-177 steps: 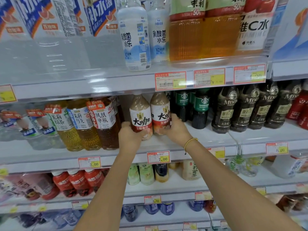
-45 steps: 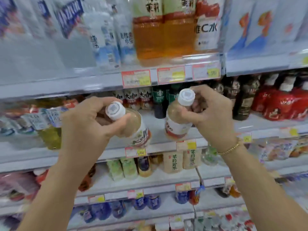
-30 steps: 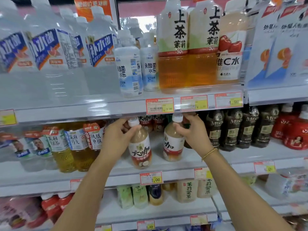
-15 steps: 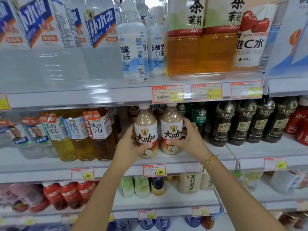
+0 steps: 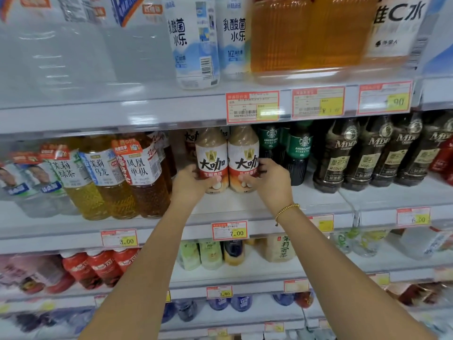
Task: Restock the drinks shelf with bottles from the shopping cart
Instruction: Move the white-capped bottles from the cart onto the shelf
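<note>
Two beige milk-coffee bottles with white and red labels stand upright side by side on the middle shelf (image 5: 245,207). My left hand (image 5: 190,184) is wrapped around the base of the left coffee bottle (image 5: 212,159). My right hand (image 5: 268,180), with a gold bead bracelet at the wrist, grips the base of the right coffee bottle (image 5: 242,157). Both bottles rest on the shelf board, their caps hidden behind the shelf rail above. More bottles of the same drink (image 5: 191,138) stand behind them. The shopping cart is out of sight.
Amber tea bottles (image 5: 139,173) crowd the left side, dark green Americano bottles (image 5: 297,153) and brown coffee bottles (image 5: 343,155) the right. The upper shelf rail (image 5: 147,114) with price tags hangs just above the bottle tops. Lower shelves hold more drinks.
I brought two coffee bottles up from below, set them upright on the middle shelf and slid them further back. My hands have slipped down to the bottles' bases.
</note>
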{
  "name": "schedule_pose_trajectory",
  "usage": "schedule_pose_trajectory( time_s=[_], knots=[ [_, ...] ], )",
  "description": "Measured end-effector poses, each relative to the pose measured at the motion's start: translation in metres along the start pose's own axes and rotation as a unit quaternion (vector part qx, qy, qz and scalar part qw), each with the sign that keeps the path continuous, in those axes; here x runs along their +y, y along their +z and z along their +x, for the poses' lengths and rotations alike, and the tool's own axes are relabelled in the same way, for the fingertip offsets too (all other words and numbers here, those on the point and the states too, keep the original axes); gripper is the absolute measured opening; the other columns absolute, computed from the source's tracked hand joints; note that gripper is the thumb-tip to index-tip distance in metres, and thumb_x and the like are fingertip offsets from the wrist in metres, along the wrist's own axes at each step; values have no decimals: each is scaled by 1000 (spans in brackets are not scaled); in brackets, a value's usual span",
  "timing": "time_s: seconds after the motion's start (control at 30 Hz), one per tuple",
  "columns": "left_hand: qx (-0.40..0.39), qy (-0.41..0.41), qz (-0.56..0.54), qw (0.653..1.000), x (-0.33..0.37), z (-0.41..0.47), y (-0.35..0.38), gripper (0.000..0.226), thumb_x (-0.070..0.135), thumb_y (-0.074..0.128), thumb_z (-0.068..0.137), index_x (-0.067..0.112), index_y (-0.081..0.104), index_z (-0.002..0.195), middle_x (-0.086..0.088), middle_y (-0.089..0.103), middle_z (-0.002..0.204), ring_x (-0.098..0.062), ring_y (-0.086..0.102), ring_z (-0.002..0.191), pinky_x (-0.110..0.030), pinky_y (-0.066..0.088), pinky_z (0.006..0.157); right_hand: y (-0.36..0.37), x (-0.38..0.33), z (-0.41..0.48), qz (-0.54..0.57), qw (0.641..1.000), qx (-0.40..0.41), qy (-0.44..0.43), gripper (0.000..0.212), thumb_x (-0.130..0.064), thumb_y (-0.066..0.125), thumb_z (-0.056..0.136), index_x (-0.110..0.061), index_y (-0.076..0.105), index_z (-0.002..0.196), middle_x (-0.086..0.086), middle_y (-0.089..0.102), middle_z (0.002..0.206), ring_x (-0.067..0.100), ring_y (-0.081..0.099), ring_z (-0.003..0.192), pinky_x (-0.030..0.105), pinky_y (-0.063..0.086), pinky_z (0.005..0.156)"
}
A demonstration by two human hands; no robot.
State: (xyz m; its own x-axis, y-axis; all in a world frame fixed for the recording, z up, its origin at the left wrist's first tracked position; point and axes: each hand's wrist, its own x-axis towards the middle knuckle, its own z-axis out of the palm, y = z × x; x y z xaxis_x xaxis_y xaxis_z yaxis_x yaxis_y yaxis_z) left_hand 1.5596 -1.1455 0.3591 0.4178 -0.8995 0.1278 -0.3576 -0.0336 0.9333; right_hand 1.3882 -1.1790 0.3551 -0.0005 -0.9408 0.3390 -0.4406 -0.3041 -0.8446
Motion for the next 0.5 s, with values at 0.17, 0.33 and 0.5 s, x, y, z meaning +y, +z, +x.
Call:
schedule_pose_trajectory(
  time_s=[0.17, 0.33, 0.5],
  knots=[
    [29, -24, -18, 999, 5, 12, 8, 58, 16, 81, 68, 0, 55, 118, -15, 64, 119, -23, 62, 99, -31, 49, 87, 13, -5, 16, -68, 997, 19, 24, 36, -25, 79, 69, -6, 67, 96, 9, 72, 97, 21, 67, 90, 28, 54, 76],
    [36, -29, -39, 998, 7, 32, 19, 52, 13, 82, 66, -1, 61, 111, -18, 64, 118, -27, 64, 103, -34, 51, 91, 16, -22, 32, -206, 977, 10, 45, 36, -36, 72, 75, -3, 66, 89, 15, 70, 98, 31, 66, 91, 30, 47, 68],
    [51, -27, -56, 997, 3, 51, 26, 47, 11, 82, 65, -3, 63, 106, -20, 65, 115, -28, 64, 104, -32, 51, 87, 27, -35, 49, -299, 953, -35, 37, 34, -30, 63, 83, -1, 62, 101, 16, 64, 110, 33, 62, 103, 34, 50, 78]
  ],
)
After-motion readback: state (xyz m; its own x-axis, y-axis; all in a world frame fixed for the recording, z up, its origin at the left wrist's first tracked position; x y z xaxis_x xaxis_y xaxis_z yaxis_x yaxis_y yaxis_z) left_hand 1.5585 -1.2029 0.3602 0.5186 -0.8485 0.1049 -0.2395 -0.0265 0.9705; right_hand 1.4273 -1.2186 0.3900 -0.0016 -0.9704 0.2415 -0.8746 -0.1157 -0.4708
